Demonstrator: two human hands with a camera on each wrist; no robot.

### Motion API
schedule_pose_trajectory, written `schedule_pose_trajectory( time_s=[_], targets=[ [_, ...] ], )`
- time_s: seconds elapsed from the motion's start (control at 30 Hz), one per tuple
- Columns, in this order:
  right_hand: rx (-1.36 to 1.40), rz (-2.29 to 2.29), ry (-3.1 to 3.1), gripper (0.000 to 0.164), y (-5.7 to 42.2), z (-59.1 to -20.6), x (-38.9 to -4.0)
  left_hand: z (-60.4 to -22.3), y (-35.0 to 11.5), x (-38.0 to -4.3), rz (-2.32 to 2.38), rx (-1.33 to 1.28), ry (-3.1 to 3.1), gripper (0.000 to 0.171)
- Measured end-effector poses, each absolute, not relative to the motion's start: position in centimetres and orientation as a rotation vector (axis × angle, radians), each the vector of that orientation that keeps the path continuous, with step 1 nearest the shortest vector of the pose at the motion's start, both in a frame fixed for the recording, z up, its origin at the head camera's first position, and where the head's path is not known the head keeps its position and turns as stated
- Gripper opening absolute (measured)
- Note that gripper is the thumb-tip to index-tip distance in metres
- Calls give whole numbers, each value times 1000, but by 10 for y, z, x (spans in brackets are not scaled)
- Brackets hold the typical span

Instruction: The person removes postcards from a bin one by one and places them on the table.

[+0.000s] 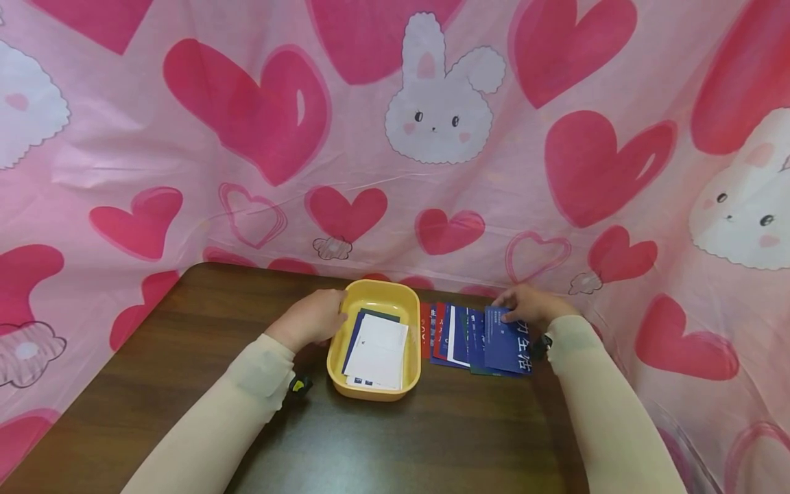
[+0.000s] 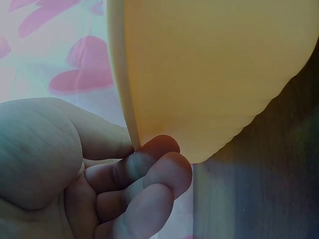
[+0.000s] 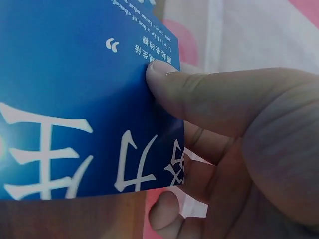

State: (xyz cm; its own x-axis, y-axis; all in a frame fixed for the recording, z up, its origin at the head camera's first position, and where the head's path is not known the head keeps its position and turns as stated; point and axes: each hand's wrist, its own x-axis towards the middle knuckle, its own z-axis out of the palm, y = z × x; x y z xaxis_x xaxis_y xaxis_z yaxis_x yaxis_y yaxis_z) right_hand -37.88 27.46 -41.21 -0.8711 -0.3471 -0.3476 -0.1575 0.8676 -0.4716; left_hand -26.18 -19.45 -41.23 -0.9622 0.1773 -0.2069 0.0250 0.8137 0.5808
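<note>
A yellow plastic tray [image 1: 374, 396] stands on the table, with white and dark blue cards [image 1: 378, 350] lying inside it. My left hand [image 1: 313, 317] pinches the tray's left rim between thumb and fingers, as the left wrist view shows up close. To the tray's right, a row of overlapping red, blue and white cards [image 1: 453, 336] lies fanned out. At its right end my right hand [image 1: 533, 305] pinches a blue card [image 3: 89, 114] with white lettering, the thumb on its printed face and the other fingers behind.
The brown wooden table [image 1: 395, 446] runs up to a pink curtain [image 1: 382, 171] printed with hearts and rabbits, which hangs behind and along both sides. A dark wrist camera [image 1: 300, 385] sits at the left cuff.
</note>
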Motion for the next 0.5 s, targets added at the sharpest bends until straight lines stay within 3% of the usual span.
schedule_pose_trajectory(
  time_s=[0.23,0.5],
  targets=[
    [-362,-515,2688,25,270,-427,-382,-413,-195,-262,883,161,2747,42],
    [-370,-468,2728,27,264,-434,-381,-412,-195,-261,885,146,2745,46]
  ],
)
